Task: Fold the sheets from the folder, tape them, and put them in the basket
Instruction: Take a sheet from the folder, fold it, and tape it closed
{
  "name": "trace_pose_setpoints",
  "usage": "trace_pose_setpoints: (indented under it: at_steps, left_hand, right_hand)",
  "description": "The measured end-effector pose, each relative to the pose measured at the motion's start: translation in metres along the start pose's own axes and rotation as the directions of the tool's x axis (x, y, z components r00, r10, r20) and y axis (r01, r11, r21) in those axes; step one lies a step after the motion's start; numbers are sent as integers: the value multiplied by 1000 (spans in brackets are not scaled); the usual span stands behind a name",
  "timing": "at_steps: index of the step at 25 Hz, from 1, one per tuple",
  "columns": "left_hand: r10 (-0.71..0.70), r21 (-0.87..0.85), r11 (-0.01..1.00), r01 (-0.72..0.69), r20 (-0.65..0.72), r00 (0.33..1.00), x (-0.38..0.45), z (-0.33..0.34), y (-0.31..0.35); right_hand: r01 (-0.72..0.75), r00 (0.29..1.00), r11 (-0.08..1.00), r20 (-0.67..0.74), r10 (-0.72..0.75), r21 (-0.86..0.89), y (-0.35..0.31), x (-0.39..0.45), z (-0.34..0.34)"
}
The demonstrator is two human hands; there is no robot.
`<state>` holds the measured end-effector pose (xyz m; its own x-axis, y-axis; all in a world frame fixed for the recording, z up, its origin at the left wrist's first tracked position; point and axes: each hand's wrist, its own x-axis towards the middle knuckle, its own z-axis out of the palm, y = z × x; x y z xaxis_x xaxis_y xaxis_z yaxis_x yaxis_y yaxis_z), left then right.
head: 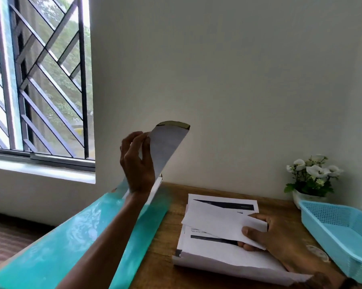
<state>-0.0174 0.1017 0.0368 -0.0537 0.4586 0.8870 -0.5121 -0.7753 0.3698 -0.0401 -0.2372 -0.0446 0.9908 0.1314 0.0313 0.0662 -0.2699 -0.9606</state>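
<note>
- The folder (75, 236) overhangs the tabletop's (167, 265) left edge.
- A stack of sheets (217, 253) lies mid-tabletop, right of the folder.
- The basket (340, 232) sits along the right edge.
- A flower pot (305, 197) stands behind the basket, at the far right corner by the wall.
- A tape roll (317, 252) lies between stack and basket.

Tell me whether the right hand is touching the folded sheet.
Touching. The head view shows the right hand pinching the folded sheet, thumb on top and fingers underneath, above the paper stack.
</note>
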Motion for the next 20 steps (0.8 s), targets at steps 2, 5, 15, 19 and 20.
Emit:
trace_pose_setpoints:
  at_steps: [2, 5, 15, 19, 20]
  left_hand:
    - [69, -57, 996, -71, -32, 997, 4, 5, 20]
    - [109, -63, 992, -111, -32, 993, 16, 20, 51]
    - [-36, 388, 870, -305, 666, 745, -7, 4, 34]
    - [-149, 321, 941, -107, 678, 720, -34, 3, 12]
    - [-143, 296, 950, -94, 684, 715, -36, 2, 9]
  right_hand:
    - [-10, 1000, 999, 24, 11, -32, -1, 1, 1]
    - [19, 999, 1000, 31, -18, -12, -4, -3, -1]
    - [227, 950, 934, -272, -151, 274, -19, 0, -21]
    - [353, 923, 922, -217, -316, 158, -25, -1, -24]
    - [369, 918, 921, -205, -340, 123, -25, -2, -22]
